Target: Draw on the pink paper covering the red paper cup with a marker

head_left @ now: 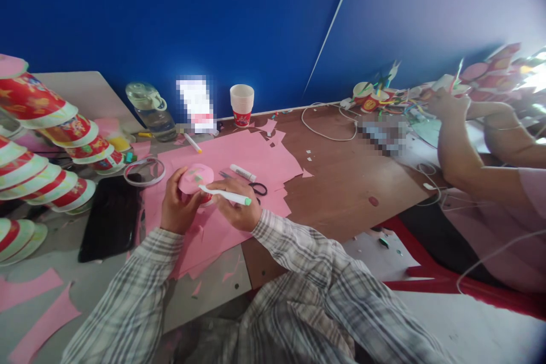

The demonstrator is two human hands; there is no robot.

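My left hand [177, 205] is closed around a small paper cup covered with a pink paper disc [195, 177], held just above the pink paper sheets [239, 156]. My right hand [238, 205] grips a white marker with a green end [226, 195], its tip resting on the pink disc. Both sleeves are grey plaid. Black-handled scissors [256, 186] and a second white marker [243, 172] lie on the pink paper just beyond my right hand.
Stacks of red-and-white paper bowls [42, 142] crowd the left. A black tablet [111, 216], a tape ring [145, 171], a water bottle [150, 109] and a paper cup [242, 104] stand nearby. Another person's arms [464, 142] work at the right, by cables and decorated cups.
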